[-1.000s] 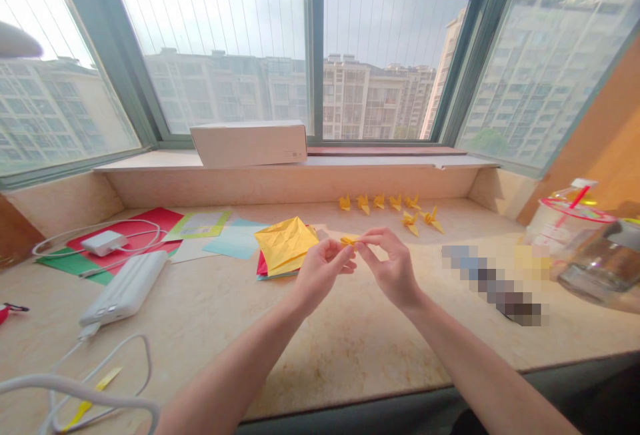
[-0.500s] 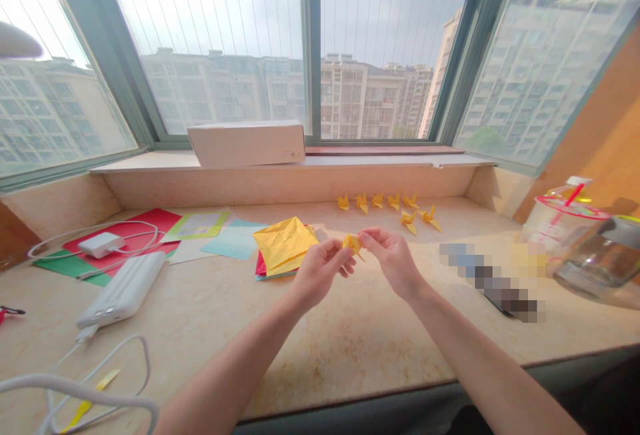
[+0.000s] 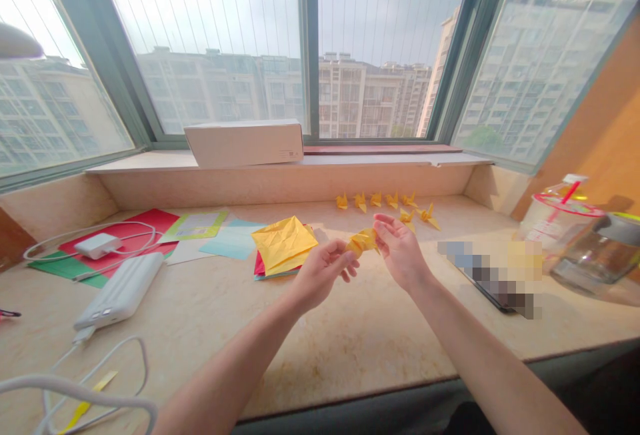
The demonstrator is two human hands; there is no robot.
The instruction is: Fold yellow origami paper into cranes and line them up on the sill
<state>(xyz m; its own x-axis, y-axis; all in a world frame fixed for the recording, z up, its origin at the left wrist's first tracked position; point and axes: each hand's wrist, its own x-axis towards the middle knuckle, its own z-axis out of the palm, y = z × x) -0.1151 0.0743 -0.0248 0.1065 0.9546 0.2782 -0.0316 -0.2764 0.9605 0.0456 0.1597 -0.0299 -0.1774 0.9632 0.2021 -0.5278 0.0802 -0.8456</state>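
Observation:
A small yellow folded-paper crane is held above the counter between my two hands. My left hand pinches its left side between thumb and fingers. With thumb and fingertips closed, my right hand grips its right end; the exact spot is partly hidden by the fingers. Behind my right hand, several finished yellow paper cranes stand in a row, with a nearer crane to the right. Left of my left hand lies a crumpled yellow paper sheet on a stack of coloured paper.
A white power bank and a charger with looping cables lie on the left, near red and light blue paper. To the right are a phone, a cup with a red straw and a glass jar. A white box stands on the sill.
My right hand has moved right and slightly up, away from my left. More of the yellow paper crane now shows between them, looking wider.

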